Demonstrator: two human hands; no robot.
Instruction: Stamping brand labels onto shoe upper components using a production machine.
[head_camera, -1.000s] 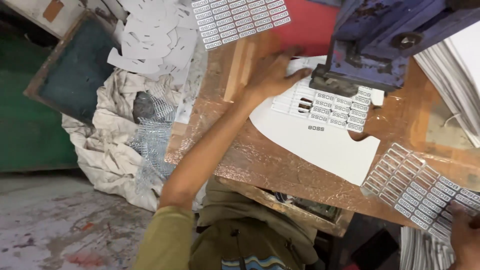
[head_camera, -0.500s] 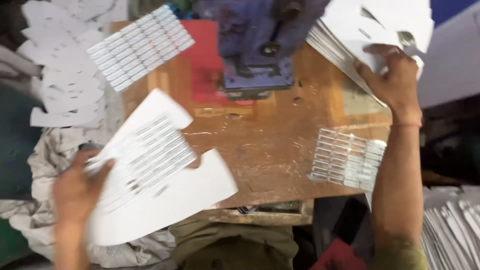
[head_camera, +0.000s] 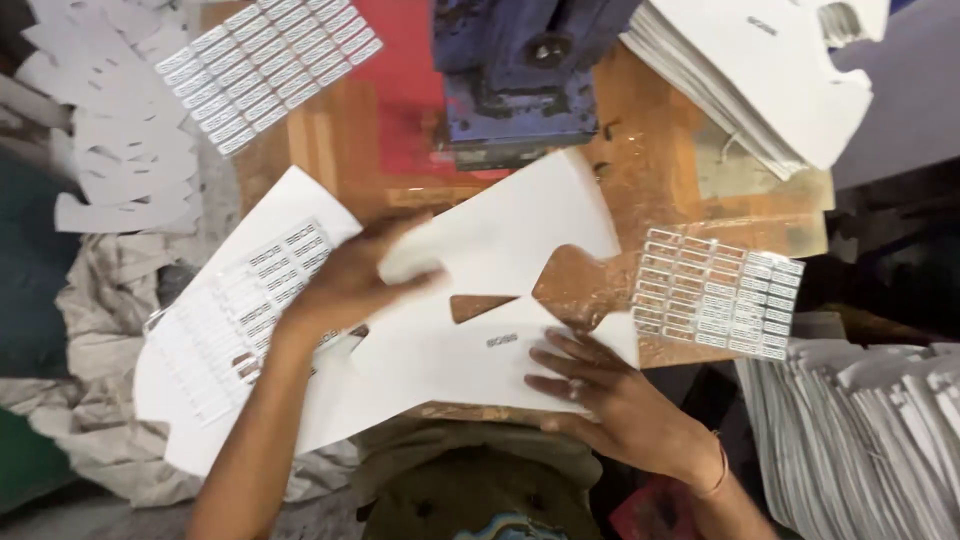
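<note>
A white die-cut sheet (head_camera: 500, 250) with a notch and a small slot lies across the wooden table (head_camera: 660, 190) in front of a blue press (head_camera: 520, 70). My left hand (head_camera: 345, 285) grips that sheet's left end, its fingers curled over the edge. Under my left wrist lies a punched white sheet (head_camera: 220, 330) with rows of small label cut-outs. My right hand (head_camera: 610, 395) rests flat on the near edge of the die-cut sheet, fingers spread, thumb off the edge.
Two grids of small white labels lie on the table, one at the back left (head_camera: 270, 65) and one at the right (head_camera: 715, 290). Stacks of white sheets sit at the back right (head_camera: 760, 80) and near right (head_camera: 860, 440). Paper scraps (head_camera: 110, 150) and crumpled cloth (head_camera: 90, 300) lie to the left.
My right hand left the back-right stack and brought a fresh white sheet down to the table's middle. My left hand moved right with the punched sheet and took hold of the fresh sheet's end.
</note>
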